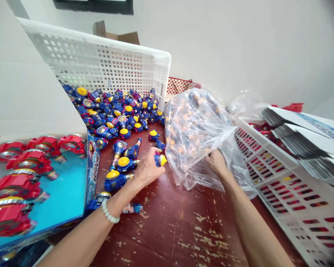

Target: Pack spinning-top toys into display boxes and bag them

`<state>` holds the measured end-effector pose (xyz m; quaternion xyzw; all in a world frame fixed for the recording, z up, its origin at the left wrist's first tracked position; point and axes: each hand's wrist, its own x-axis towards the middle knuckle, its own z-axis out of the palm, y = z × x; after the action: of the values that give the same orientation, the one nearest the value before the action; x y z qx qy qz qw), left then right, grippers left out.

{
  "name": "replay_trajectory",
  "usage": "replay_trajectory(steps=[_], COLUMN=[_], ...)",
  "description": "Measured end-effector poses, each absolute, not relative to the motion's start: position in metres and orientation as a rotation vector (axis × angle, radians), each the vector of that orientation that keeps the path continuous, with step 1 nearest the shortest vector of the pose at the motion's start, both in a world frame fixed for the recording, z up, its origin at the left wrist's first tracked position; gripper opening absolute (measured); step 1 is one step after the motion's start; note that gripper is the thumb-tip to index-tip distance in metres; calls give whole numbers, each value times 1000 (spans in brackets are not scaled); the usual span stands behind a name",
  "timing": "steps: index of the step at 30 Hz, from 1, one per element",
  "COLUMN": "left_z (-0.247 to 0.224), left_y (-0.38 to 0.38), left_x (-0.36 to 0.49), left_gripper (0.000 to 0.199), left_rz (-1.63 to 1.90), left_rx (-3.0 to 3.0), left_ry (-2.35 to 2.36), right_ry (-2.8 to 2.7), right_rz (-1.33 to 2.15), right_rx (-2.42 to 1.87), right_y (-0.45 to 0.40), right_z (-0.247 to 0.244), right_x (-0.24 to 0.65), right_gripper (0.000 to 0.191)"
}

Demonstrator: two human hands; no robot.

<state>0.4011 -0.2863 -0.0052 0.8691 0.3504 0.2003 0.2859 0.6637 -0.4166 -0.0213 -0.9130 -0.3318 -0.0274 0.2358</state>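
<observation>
Blue toy (pixel 160 160) clamped in grip of left hand (pixel 149 167) above counter (pixel 172 222). Right hand (pixel 216 162) at clear bag (pixel 195 129); cannot tell if its grip is closed.

A bare stretch of table (pixel 167 226) lay open between the forearms. Beyond it, the bag (pixel 195 129) blocked the way to the wall (pixel 225 44); the toy heap (pixel 122 111) and box (pixel 52 193) obstructed the left, the crate (pixel 289 181) the right.

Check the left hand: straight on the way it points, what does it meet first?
Likely the bag, with the toy in the left hand leading. Depth is unclear; it might brush loose toys beside the bag.
</observation>
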Motion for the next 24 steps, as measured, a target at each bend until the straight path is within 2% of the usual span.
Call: replay_trajectory(steps=[3, 5, 8, 10, 16, 21, 24], left_z=[10, 17, 23, 24, 20, 12, 10], left_y=[-295, -306, -328, -342, -365, -383, -387], left_x=[369, 350, 331, 323, 309, 303, 299], left_gripper=[47, 48, 46, 39, 32, 32, 29], left_rz=[580, 509, 441, 419, 428, 365, 398], left_rx=[1612, 1163, 927, 868, 763, 774, 749], left_ry=[727, 564, 510, 506, 483, 433, 446], right_ry=[-826, -780, -592, -491, -519, -609, -627], right_rz=[67, 243, 654, 828, 882, 810, 695], right_rx=[-2255, -1985, -1361, -1157, -1130, -1213, -1290], right_y=[-446, -464, -482, -489, -500, -496, -495], right_z=[-9, -4, -1, -1, -6, -1, 4], right_x=[621, 583, 523, 489, 443, 421, 416], right_gripper=[47, 48, 47, 44, 37, 58, 53])
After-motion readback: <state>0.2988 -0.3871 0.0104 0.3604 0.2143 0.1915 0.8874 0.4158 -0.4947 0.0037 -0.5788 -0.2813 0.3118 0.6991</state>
